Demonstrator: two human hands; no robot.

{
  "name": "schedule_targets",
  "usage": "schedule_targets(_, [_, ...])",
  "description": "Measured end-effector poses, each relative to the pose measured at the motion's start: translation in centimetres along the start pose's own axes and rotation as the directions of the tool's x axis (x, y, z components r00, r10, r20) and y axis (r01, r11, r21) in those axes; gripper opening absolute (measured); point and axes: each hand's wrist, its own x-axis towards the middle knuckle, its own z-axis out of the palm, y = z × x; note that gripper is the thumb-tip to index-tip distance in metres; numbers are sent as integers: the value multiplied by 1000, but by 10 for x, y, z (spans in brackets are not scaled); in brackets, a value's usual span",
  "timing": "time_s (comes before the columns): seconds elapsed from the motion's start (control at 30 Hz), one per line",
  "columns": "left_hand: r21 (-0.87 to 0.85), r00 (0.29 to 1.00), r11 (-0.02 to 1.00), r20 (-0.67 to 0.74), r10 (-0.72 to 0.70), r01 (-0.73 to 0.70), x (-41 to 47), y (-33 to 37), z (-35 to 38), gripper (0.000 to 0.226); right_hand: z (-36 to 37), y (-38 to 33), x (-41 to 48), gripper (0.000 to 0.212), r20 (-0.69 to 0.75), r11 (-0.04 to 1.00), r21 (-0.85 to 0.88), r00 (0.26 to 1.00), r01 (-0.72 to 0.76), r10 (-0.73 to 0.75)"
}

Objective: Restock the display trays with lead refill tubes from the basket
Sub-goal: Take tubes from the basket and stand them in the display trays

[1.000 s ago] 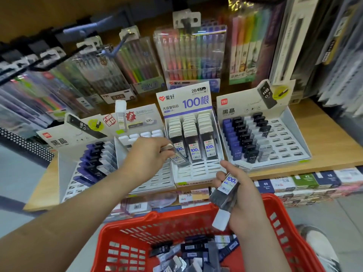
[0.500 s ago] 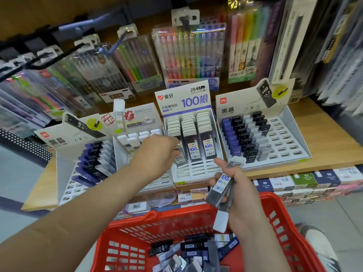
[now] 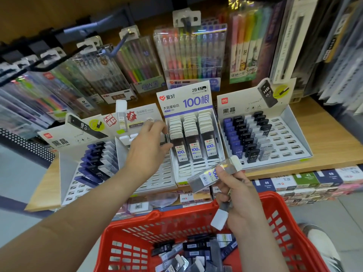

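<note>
Three columns stood filled in the centre tray [image 3: 188, 170], front slots empty; my left hand [image 3: 147, 148] hovered slack, holding nothing; my right hand [image 3: 241, 201] pinched two refill tubes [image 3: 208, 177]; plenty remained in the basket [image 3: 157, 217].

Wooden shelf [image 3: 326, 140], floor [image 3: 324, 214] (pale grey), pen packs [image 3: 193, 54]

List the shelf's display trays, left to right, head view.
White tray of dark-blue and black tubes → half-empty white tray behind the left hand → blue-and-white tray of clear white-capped tubes → white tray of blue, black, grey tubes.
</note>
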Motion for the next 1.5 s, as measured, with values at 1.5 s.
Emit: schedule_targets(1.5, [-332, 998, 943, 48, 36, -18, 4, 49, 8, 16, -37, -21, 18, 52, -349, 950, 307, 922, -59, 170])
